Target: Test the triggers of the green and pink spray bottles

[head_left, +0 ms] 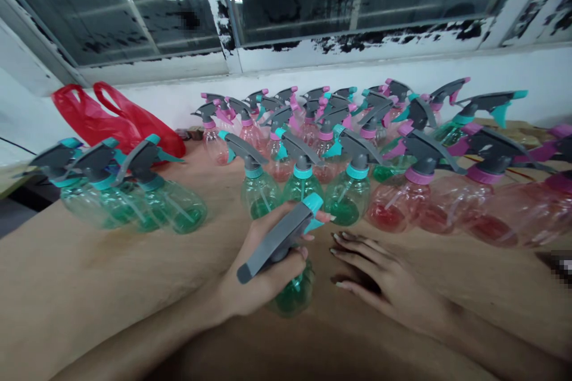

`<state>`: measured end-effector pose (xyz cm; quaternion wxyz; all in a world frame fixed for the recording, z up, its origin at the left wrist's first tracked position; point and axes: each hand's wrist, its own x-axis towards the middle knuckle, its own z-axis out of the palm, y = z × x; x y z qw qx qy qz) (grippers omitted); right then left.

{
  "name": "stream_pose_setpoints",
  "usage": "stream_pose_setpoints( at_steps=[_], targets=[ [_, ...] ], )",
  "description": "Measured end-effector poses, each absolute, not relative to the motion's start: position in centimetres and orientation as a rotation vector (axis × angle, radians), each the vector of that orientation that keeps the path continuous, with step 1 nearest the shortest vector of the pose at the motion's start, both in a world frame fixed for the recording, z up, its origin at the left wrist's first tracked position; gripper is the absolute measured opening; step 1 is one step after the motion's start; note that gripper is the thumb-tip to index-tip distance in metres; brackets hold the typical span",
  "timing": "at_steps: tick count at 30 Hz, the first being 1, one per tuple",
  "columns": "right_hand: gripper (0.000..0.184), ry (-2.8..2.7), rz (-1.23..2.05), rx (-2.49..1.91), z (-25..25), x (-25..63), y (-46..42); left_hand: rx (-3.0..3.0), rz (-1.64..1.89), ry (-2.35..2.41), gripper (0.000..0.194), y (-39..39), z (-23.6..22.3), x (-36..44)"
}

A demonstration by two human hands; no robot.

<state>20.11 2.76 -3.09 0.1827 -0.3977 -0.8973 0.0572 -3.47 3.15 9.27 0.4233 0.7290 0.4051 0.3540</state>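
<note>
In the head view, my left hand (250, 274) is wrapped round the neck of a spray bottle (292, 294) at the near middle of the table. That bottle has a grey trigger head with a turquoise nozzle and a green see-through body. My right hand (379, 274) rests near the tabletop just right of it, fingers spread and holding nothing. Beyond the hands stands a green spray bottle (346, 205) with a turquoise collar, in a row with others. A pink spray bottle (397, 205) continues that row to the right.
Several green spray bottles (179, 208) cluster at the left of the wooden table (147, 286). Many pink and green bottles crowd the back by the wall. A red plastic bag (129, 125) lies at the back left, below a window (290, 0).
</note>
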Motion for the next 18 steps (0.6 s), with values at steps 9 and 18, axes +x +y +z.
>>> stream_pose_setpoints(
  at_steps=[9, 18],
  targets=[
    [0.044, -2.529, 0.204, -1.141, -3.19, 19.97, 2.79, 1.869, 0.88, 1.04, 0.042, 3.2, 9.4, -3.45],
    [0.045, -2.516, 0.215, -1.138, -3.27, 20.09, 2.82, 1.807, 0.864, 1.035, 0.04, 3.23, 9.06, -3.43]
  ],
)
